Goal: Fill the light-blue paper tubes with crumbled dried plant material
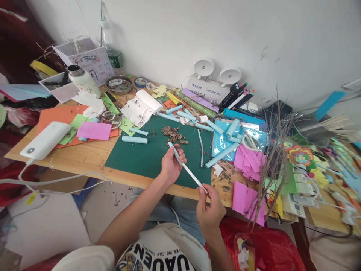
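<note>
My left hand (171,165) is closed around a light blue paper roll (176,155), which is wrapped about the upper part of a slim white stick (190,174). Out of the roll's top pokes the stick's white tip. My right hand (210,205) pinches the lower end of the same stick, so it slants down to the right between my hands. Beneath lies a dark green mat (158,162) bearing a heap of brown crumbly bits (171,133). Other pale blue paper tubes (134,139) rest on the mat and to its right.
A white power bank (45,140) with a cable lies at the left. Pink paper (248,201), scissors (251,142) and dry twigs (275,158) crowd the right. Along the wall stand a white twin-lamp unit (208,88), a plastic bottle (113,52) and a white flask (83,79).
</note>
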`<state>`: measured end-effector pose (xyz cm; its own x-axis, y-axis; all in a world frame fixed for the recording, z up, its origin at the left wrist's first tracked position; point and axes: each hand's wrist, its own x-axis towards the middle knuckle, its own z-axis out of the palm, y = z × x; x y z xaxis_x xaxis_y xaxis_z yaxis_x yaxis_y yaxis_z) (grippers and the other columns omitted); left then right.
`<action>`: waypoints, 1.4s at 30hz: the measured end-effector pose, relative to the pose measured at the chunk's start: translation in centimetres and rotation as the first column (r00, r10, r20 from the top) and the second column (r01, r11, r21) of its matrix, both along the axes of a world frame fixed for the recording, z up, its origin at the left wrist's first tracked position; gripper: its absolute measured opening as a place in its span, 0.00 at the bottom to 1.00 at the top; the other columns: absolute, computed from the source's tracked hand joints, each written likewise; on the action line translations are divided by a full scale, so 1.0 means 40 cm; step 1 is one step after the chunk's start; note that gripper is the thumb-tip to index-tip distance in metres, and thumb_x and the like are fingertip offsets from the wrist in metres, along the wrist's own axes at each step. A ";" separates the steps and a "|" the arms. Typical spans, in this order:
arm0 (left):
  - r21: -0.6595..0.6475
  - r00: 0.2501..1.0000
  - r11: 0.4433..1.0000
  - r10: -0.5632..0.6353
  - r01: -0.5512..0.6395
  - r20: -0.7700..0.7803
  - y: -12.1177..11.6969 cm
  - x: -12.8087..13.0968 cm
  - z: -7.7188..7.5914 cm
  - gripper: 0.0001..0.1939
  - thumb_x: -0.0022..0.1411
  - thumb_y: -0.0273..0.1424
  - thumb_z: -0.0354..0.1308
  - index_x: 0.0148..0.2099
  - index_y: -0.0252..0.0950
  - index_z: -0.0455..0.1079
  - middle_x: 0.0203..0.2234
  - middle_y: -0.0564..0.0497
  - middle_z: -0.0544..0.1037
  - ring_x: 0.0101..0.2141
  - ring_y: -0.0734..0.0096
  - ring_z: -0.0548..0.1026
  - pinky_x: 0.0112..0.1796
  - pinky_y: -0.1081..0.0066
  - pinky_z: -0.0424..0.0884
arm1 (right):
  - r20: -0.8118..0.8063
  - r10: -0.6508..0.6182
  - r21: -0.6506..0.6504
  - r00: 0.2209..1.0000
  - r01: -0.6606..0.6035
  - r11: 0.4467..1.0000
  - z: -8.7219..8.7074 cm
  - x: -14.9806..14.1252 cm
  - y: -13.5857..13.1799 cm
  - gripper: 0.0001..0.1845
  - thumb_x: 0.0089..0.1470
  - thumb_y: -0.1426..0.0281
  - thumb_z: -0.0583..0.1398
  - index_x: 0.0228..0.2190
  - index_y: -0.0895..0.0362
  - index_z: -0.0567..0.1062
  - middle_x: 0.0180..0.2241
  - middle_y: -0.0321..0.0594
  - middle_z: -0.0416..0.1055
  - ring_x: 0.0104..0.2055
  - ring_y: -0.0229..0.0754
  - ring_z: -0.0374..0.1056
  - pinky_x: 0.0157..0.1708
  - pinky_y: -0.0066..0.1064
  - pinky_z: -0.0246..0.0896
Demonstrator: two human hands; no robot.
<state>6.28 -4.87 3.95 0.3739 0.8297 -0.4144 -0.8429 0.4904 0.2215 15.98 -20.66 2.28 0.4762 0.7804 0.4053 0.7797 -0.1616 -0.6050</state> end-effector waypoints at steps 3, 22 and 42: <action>-0.015 1.000 1.000 0.018 -0.018 -0.012 0.039 -0.034 0.018 0.06 0.67 0.28 0.49 0.40 0.34 0.66 0.24 0.52 0.64 0.21 0.80 0.62 0.23 0.79 0.61 | -0.082 0.028 0.062 0.996 -0.023 0.998 0.013 0.034 0.027 0.08 0.61 0.67 0.57 0.39 0.58 0.73 0.30 0.43 0.77 0.30 0.40 0.75 0.33 0.30 0.69; 0.027 -0.542 0.759 0.489 0.651 -0.683 0.256 -0.179 0.005 0.23 0.66 0.36 0.51 0.60 0.33 0.60 0.35 0.41 0.77 0.43 0.52 0.74 0.42 0.62 0.66 | 0.511 0.160 -0.224 0.844 -0.049 0.973 0.017 0.223 0.422 0.10 0.58 0.71 0.54 0.38 0.61 0.74 0.37 0.52 0.70 0.43 0.54 0.61 0.40 0.42 0.57; 0.481 0.265 0.366 0.503 0.797 -0.822 0.234 -0.102 -0.008 0.11 0.61 0.31 0.59 0.46 0.37 0.76 0.40 0.48 0.81 0.36 0.67 0.77 0.39 0.69 0.74 | -0.122 0.443 0.083 0.888 -0.436 0.896 0.005 0.063 0.495 0.07 0.53 0.71 0.60 0.36 0.55 0.77 0.34 0.40 0.76 0.34 0.43 0.72 0.39 0.35 0.69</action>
<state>2.20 4.50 3.62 0.5353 0.8161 0.2178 0.2873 -0.4184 0.8616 18.49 -0.85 2.47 0.1422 0.9020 0.4077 0.6742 0.2132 -0.7071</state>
